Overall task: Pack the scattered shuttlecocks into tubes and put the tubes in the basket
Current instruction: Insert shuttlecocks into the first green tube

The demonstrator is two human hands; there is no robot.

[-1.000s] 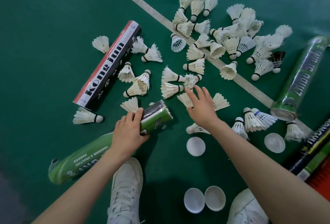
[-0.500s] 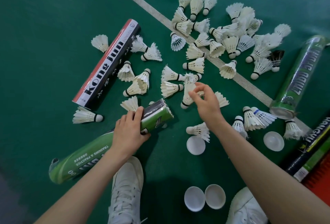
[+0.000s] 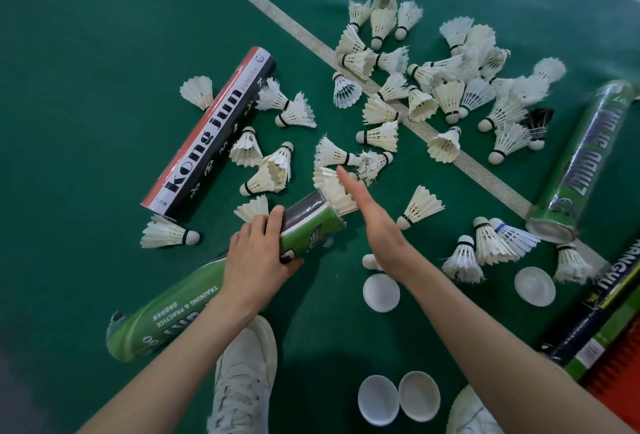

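Head view: our left hand (image 3: 258,258) wraps round the green tube (image 3: 183,309) just behind its open mouth. The tube lies on the court floor, its long axis running from 7 o'clock to 1 o'clock with the mouth at the 1 o'clock end. A shuttlecock (image 3: 337,193) sits partly in the mouth, feathers out. Our right hand (image 3: 375,225) is the nearer one, flat against that skirt with its fingers (image 3: 349,184) straight. We judge the push must follow the axis toward 7 o'clock. Loose shuttlecocks (image 3: 446,146) are scattered from 10 to 3 o'clock.
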